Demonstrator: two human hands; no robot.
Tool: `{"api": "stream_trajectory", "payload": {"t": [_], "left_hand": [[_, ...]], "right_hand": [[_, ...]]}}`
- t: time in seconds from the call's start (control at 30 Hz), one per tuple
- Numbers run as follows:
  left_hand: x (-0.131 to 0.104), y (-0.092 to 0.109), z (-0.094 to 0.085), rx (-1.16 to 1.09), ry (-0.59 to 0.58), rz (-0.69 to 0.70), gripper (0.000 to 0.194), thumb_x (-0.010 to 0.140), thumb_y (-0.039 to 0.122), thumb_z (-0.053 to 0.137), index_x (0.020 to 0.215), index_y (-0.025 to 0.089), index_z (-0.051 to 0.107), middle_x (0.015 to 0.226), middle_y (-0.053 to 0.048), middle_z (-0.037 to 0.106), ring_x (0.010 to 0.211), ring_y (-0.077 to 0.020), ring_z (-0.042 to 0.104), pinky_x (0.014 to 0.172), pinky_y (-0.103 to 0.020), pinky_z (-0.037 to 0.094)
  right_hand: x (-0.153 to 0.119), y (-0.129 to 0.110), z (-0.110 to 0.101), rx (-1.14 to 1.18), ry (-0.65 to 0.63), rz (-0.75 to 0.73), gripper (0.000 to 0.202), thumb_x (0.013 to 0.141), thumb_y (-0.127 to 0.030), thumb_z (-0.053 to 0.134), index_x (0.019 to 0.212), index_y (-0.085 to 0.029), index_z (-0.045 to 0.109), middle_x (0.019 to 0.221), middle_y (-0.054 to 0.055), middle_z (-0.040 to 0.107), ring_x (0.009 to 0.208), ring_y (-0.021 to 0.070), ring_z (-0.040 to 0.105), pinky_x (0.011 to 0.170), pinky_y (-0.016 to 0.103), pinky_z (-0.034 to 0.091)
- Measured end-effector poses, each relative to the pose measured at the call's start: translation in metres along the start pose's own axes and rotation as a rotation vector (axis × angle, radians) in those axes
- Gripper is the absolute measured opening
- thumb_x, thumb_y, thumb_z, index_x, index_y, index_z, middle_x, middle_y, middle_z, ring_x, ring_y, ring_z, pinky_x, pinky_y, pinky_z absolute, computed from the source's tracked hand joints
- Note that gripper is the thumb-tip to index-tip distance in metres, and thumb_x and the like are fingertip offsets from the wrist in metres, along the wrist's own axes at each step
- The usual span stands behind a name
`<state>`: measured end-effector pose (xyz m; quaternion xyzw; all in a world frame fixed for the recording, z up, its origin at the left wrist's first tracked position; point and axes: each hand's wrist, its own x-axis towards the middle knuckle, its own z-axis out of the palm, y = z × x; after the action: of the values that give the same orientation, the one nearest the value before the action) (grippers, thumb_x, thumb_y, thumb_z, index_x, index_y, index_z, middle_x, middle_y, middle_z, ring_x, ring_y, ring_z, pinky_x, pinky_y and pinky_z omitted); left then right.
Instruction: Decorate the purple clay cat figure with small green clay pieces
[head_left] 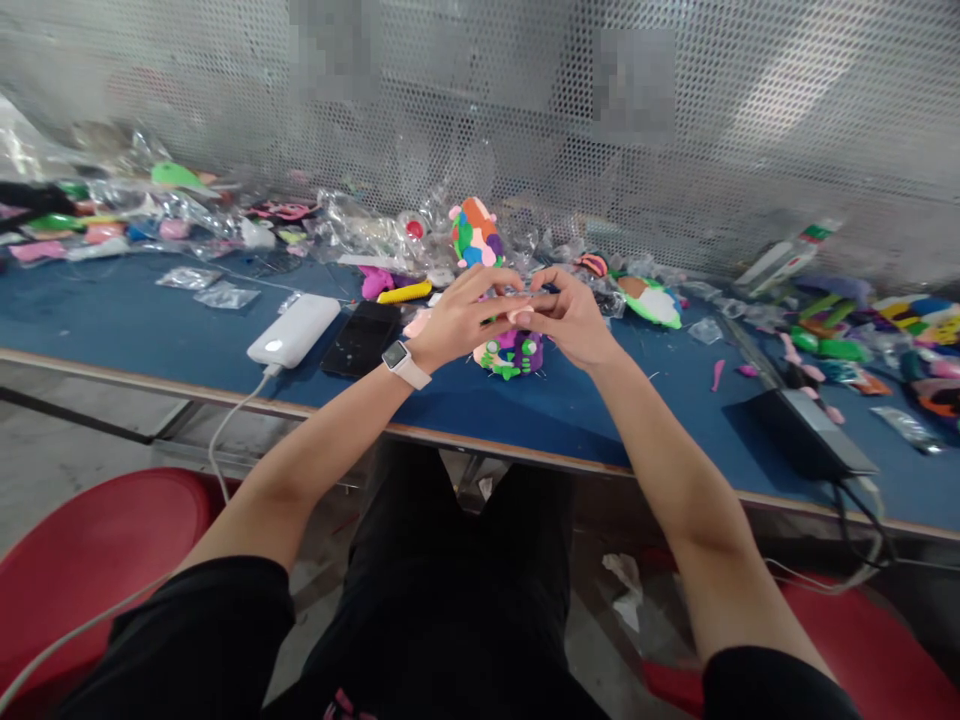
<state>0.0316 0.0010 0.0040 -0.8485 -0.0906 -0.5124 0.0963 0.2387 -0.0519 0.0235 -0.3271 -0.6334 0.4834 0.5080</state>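
Observation:
My left hand, with a white-strapped watch on its wrist, meets my right hand above the blue table. Between their fingertips sits a small pale pink piece of modelling clay, pinched from both sides and partly hidden by the fingers. Just below the hands stands a clay-covered figure in purple, green and pink, its upper part covered by my fingers. Behind them rises a rounded clay piece patched in orange, green, blue and white.
Left of my hands lie a white power bank with a cable, a black phone and a yellow ridged piece. Clear plastic bags and clay scraps line the perforated metal panel. A dark box-like device stands at right.

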Motion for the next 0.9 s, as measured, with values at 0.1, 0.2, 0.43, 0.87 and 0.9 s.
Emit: {"api": "stream_trajectory", "payload": {"t": [0.1, 0.2, 0.43, 0.87, 0.9], "left_hand": [[0.001, 0.003, 0.0, -0.001, 0.037, 0.033, 0.021, 0.102, 0.026, 0.07, 0.123, 0.028, 0.074, 0.119, -0.005, 0.072, 0.11, -0.0178, 0.067, 0.096, -0.037, 0.059], [0.001, 0.005, 0.002, -0.001, 0.014, 0.047, 0.025, 0.1, 0.027, 0.073, 0.126, 0.025, 0.072, 0.122, -0.007, 0.071, 0.115, -0.0187, 0.067, 0.099, -0.038, 0.06], [0.0, 0.007, 0.003, -0.047, -0.038, 0.066, 0.022, 0.101, 0.024, 0.07, 0.124, 0.023, 0.072, 0.122, -0.008, 0.07, 0.114, -0.0191, 0.066, 0.098, -0.039, 0.062], [-0.002, 0.01, 0.004, -0.068, -0.054, 0.035, 0.027, 0.102, 0.023, 0.069, 0.128, 0.028, 0.072, 0.122, -0.008, 0.072, 0.106, -0.0168, 0.069, 0.096, -0.039, 0.063], [-0.001, 0.01, 0.004, -0.075, -0.059, 0.025, 0.027, 0.102, 0.023, 0.069, 0.128, 0.028, 0.072, 0.122, -0.008, 0.072, 0.106, -0.0171, 0.068, 0.096, -0.039, 0.063]], "right_hand": [[-0.002, 0.001, -0.001, 0.006, 0.0, 0.02, 0.057, 0.07, -0.05, 0.098, 0.104, -0.031, 0.056, 0.087, -0.004, 0.082, 0.08, 0.0188, 0.079, 0.086, 0.039, 0.067], [-0.005, 0.003, -0.002, -0.011, 0.006, 0.033, 0.058, 0.07, -0.051, 0.098, 0.104, -0.031, 0.055, 0.085, -0.004, 0.082, 0.079, 0.0193, 0.079, 0.085, 0.039, 0.067], [-0.009, 0.011, 0.0, -0.051, 0.003, 0.026, 0.06, 0.073, -0.052, 0.095, 0.113, -0.031, 0.057, 0.086, -0.004, 0.082, 0.079, 0.0201, 0.08, 0.087, 0.041, 0.068], [-0.007, 0.018, 0.006, 0.033, 0.015, -0.039, 0.063, 0.072, -0.048, 0.097, 0.122, -0.031, 0.062, 0.09, -0.004, 0.082, 0.079, 0.0172, 0.079, 0.084, 0.035, 0.068], [-0.007, 0.018, 0.006, 0.032, 0.021, -0.046, 0.063, 0.072, -0.049, 0.096, 0.122, -0.031, 0.062, 0.091, -0.004, 0.082, 0.08, 0.0172, 0.079, 0.084, 0.035, 0.068]]}}
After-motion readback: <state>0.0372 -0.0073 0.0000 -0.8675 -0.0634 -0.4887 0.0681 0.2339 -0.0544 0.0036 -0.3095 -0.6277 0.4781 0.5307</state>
